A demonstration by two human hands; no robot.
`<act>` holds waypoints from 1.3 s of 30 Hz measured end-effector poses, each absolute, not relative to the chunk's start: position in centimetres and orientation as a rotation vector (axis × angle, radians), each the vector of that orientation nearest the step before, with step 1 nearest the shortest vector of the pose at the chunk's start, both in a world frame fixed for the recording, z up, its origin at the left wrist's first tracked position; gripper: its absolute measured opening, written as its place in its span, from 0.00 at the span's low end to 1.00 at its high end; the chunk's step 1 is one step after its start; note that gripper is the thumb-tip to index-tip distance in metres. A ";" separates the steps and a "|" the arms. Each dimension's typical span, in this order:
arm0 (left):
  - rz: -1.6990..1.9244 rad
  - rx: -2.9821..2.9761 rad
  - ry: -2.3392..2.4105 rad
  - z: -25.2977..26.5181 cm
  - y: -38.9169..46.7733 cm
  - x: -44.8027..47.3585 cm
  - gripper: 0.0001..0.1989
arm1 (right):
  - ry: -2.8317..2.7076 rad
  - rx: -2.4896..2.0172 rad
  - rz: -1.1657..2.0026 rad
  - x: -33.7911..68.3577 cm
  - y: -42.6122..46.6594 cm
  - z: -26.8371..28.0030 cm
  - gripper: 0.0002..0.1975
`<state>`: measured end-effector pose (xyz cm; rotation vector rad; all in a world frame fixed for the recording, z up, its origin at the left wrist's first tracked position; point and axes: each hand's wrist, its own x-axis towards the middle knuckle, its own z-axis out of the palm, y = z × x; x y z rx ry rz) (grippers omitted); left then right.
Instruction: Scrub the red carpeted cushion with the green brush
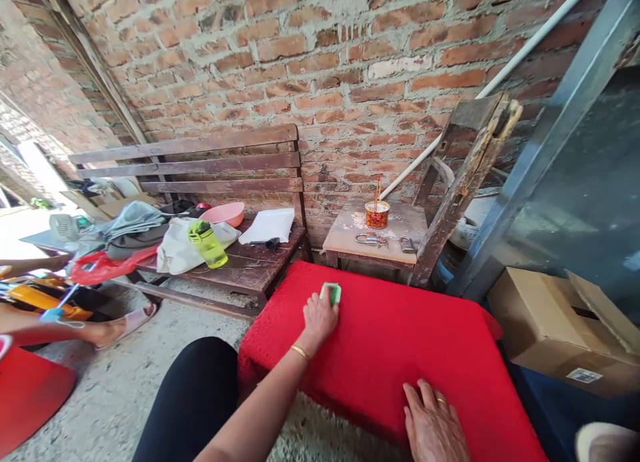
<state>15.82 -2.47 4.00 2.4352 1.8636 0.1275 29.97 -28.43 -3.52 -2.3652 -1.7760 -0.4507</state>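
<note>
The left hand (pixel 319 315) has its fingers clamped on a green object (pixel 331 293) near the red cloth's (pixel 400 335) far edge. The right hand (pixel 434 425) lies flat, fingers apart, at the near edge. Most of the cloth looks not yet covered.

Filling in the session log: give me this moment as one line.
left hand: grips green block on red cloth | right hand: flat on cloth, near edge | behind: stool with padlocks
</note>
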 end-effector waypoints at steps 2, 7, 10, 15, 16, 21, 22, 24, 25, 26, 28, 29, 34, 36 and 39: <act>0.167 2.553 1.668 3.1 -5.8 19.4 0.27 | -1.768 -2.348 -0.471 30.1 -28.6 -3.0 0.19; 0.234 2.879 0.924 1.5 -14.9 28.2 0.31 | -1.799 -1.859 -0.467 30.2 -29.6 1.3 0.15; 0.154 2.947 0.425 1.8 -17.8 30.5 0.30 | -1.779 -1.570 -0.431 29.9 -30.2 4.6 0.12; 0.278 2.871 0.647 4.6 -13.4 26.3 0.30 | -1.711 -1.545 -0.455 29.0 -30.1 7.2 0.11; 0.309 2.822 0.828 5.2 -11.3 24.3 0.29 | -1.717 -1.575 -0.440 28.7 -30.0 7.2 0.12; 0.187 2.479 1.801 6.5 -0.2 11.4 0.26 | -1.799 -1.686 -0.379 27.5 -29.2 5.4 0.16; 0.166 2.408 1.958 6.3 1.2 9.1 0.27 | -1.817 -1.677 -0.394 27.3 -29.1 4.9 0.16; 0.101 2.302 2.149 5.6 2.5 5.7 0.26 | -1.852 -1.661 -0.402 27.1 -28.8 3.9 0.16; 0.072 2.287 2.182 5.1 2.6 4.9 0.26 | -1.867 -1.668 -0.381 26.9 -28.7 3.5 0.16; 0.050 2.302 2.174 4.5 2.3 4.8 0.26 | -1.877 -1.686 -0.341 26.7 -28.6 3.2 0.16; 0.034 2.405 2.075 3.3 0.8 6.5 0.28 | -1.872 -1.757 -0.228 26.3 -28.4 2.9 0.16; 0.043 2.479 1.998 2.8 -0.4 8.1 0.28 | -1.861 -1.800 -0.168 26.0 -28.4 3.0 0.16; 0.119 2.811 1.456 1.4 -8.5 17.3 0.27 | -1.771 -1.980 0.051 25.4 -28.6 4.5 0.14; 0.159 2.912 1.183 1.2 -11.3 19.5 0.27 | -1.692 -1.994 0.046 26.1 -29.4 5.7 0.14; 0.243 3.019 0.884 0.7 -13.4 20.5 0.28 | -1.465 -1.935 -0.034 28.9 -32.4 7.8 0.14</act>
